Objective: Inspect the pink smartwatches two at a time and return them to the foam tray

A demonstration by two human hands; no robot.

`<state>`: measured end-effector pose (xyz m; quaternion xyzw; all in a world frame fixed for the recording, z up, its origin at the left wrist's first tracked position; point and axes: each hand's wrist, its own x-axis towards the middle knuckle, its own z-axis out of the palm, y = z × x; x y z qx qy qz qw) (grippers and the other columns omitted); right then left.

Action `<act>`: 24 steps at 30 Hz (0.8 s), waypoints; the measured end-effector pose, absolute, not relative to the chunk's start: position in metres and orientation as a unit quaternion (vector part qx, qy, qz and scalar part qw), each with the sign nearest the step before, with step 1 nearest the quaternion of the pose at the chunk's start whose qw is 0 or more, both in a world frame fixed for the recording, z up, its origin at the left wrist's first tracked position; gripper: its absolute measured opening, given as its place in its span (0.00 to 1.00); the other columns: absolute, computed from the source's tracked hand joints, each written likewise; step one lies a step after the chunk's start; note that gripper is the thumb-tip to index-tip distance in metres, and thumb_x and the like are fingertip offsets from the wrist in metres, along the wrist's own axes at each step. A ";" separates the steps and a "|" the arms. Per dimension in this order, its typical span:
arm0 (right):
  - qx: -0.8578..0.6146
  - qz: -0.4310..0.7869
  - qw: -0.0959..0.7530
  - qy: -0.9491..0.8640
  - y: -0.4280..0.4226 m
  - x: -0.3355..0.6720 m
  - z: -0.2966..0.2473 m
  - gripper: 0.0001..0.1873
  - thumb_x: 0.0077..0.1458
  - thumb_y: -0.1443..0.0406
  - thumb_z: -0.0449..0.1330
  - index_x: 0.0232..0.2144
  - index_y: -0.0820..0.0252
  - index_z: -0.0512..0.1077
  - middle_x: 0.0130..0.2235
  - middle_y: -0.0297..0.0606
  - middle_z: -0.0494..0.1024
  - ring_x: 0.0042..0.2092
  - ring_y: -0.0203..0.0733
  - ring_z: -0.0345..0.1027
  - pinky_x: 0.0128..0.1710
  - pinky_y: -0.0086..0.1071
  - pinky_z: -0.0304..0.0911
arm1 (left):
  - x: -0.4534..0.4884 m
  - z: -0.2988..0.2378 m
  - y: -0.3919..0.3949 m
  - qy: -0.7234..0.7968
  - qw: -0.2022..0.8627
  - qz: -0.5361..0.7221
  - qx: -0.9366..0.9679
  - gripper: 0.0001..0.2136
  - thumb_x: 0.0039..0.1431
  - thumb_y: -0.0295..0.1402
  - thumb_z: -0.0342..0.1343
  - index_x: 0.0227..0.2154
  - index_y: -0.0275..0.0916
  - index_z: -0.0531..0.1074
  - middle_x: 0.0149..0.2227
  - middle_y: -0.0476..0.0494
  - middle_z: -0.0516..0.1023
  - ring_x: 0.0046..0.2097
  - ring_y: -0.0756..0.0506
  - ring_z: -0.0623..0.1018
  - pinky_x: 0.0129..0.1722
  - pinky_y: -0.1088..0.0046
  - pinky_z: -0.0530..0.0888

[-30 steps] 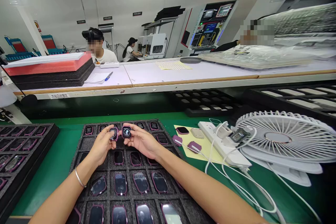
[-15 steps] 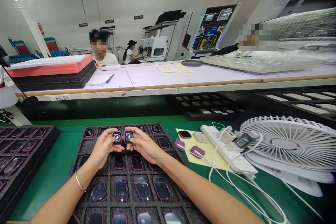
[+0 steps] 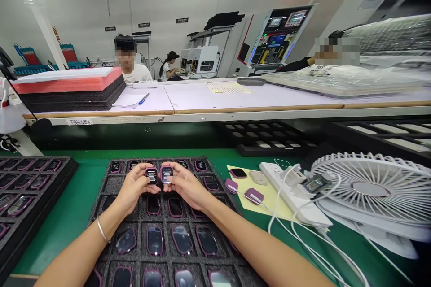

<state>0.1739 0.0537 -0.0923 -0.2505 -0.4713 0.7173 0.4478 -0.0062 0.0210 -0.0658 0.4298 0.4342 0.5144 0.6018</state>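
Observation:
My left hand (image 3: 136,188) grips a purple-cased smartwatch (image 3: 151,175) whose lit screen shows lines of white text. A second purple smartwatch (image 3: 166,174), also lit with text, is held by its edges in my right hand (image 3: 183,184). Both watches are side by side, screens facing me, with the thumbs on their lower edges. They hang over a black foam tray (image 3: 111,186) with rows of square compartments. Most visible compartments hold a purple-framed watch, such as the dark one (image 3: 155,241) below my hands. My hands and forearms hide part of the tray.
Another foam tray (image 3: 63,184) of watches lies left. To the right, purple chargers (image 3: 254,195) sit on yellow paper (image 3: 247,204), beside a white power strip (image 3: 296,195), loose cables (image 3: 313,251) and a white fan (image 3: 370,188). A shelf (image 3: 202,98) crosses ahead; co-workers (image 3: 134,69) sit beyond.
Both watch screens have switched from a dark picture with small bright figures to lines of white text. My hands keep nearly the same place and hold; the view has shifted slightly.

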 end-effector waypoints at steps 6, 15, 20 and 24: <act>-0.248 0.719 0.449 -0.470 0.054 0.173 -0.093 0.19 0.50 0.65 0.67 0.46 0.56 0.71 0.36 0.34 0.75 0.29 0.35 0.70 0.34 0.33 0.63 | -0.006 -0.066 0.022 0.430 0.597 0.517 0.438 0.19 0.47 0.33 0.61 0.44 0.38 0.67 0.36 0.49 0.77 0.27 0.48 0.81 0.31 0.71 0.77; -0.247 0.711 0.453 -0.479 0.055 0.174 -0.096 0.19 0.51 0.63 0.67 0.46 0.56 0.71 0.35 0.34 0.75 0.29 0.35 0.70 0.33 0.32 0.61 | -0.006 -0.068 0.023 0.433 0.593 0.516 0.442 0.19 0.48 0.33 0.62 0.44 0.38 0.68 0.36 0.48 0.77 0.28 0.48 0.81 0.31 0.72 0.77; -0.245 0.715 0.447 -0.479 0.053 0.174 -0.093 0.23 0.45 0.70 0.64 0.46 0.56 0.71 0.37 0.34 0.75 0.30 0.35 0.70 0.35 0.32 0.62 | -0.007 -0.069 0.021 0.429 0.594 0.516 0.444 0.19 0.46 0.30 0.59 0.44 0.38 0.68 0.38 0.47 0.76 0.28 0.48 0.81 0.32 0.71 0.77; -0.253 0.707 0.450 -0.484 0.053 0.173 -0.092 0.24 0.44 0.73 0.62 0.46 0.55 0.70 0.38 0.33 0.74 0.30 0.34 0.69 0.34 0.31 0.61 | -0.007 -0.070 0.021 0.429 0.597 0.512 0.444 0.21 0.44 0.27 0.58 0.46 0.39 0.68 0.43 0.45 0.76 0.30 0.48 0.81 0.34 0.70 0.77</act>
